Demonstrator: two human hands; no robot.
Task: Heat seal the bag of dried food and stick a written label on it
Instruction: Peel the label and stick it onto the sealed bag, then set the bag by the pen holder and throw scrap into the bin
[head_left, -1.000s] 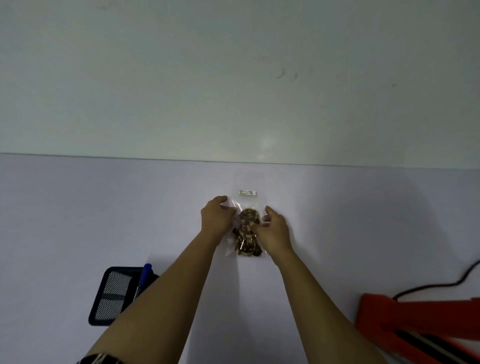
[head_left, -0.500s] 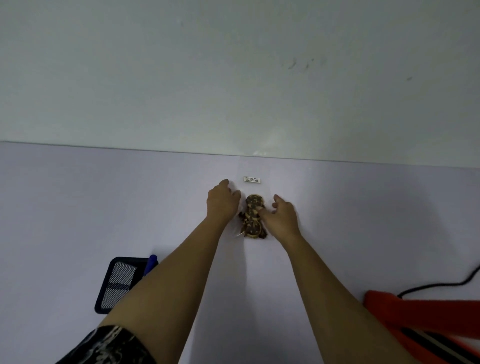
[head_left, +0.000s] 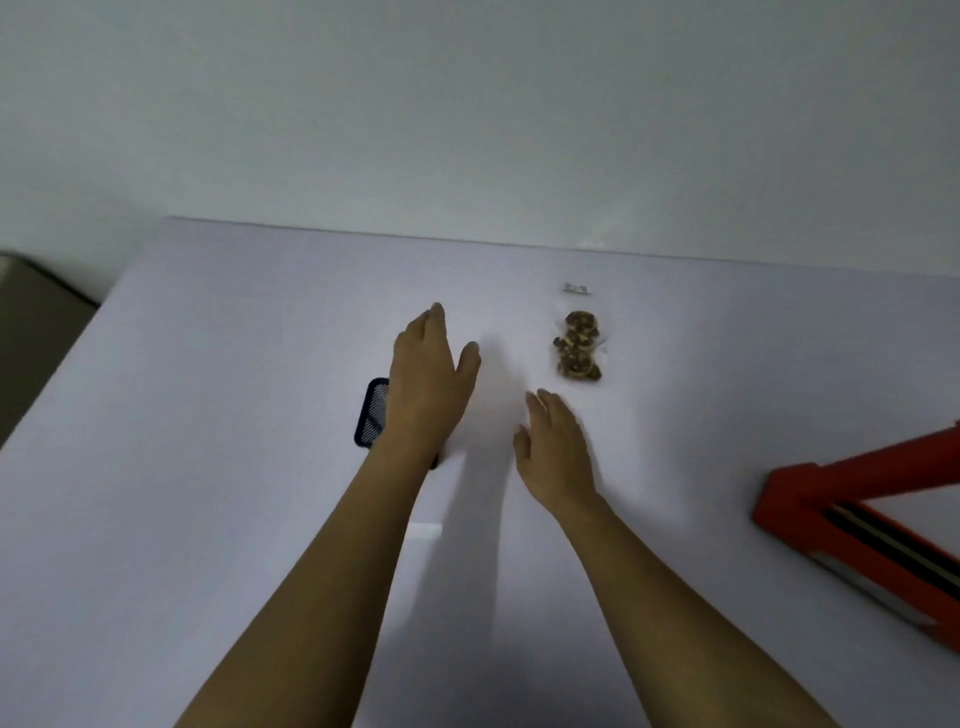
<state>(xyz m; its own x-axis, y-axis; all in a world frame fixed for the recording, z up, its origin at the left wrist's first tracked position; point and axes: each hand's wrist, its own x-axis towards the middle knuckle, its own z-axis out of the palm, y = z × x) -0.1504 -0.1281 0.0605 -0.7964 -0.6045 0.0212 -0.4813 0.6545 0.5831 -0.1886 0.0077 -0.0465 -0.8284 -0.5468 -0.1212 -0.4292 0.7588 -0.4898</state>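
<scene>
Both hands empty, fingers loose and spread, nothing grasped. Left hand (head_left: 428, 374) hovers palm-down over the white table (head_left: 208, 467), partly covering a dark blue mesh tray (head_left: 372, 415) that sits under the wrist. Right hand (head_left: 556, 452) is lower in frame, palm-down as well, fingers extended toward the far side; whether it touches the tabletop cannot be told. The clear bag of dried food (head_left: 577, 345) lies flat on the table beyond the right hand, apart from both hands, brown pieces bunched in its near half (plastic outline barely visible against the white surface). A small white label (head_left: 577, 288) shows at the bag's far end, near the table's back edge by the wall (head_left: 467, 104); text too small to read. Red heat sealer (head_left: 857, 519) at the right edge, well apart from the bag, arm raised open, dark strip along its base. Frame slightly motion-blurred.
</scene>
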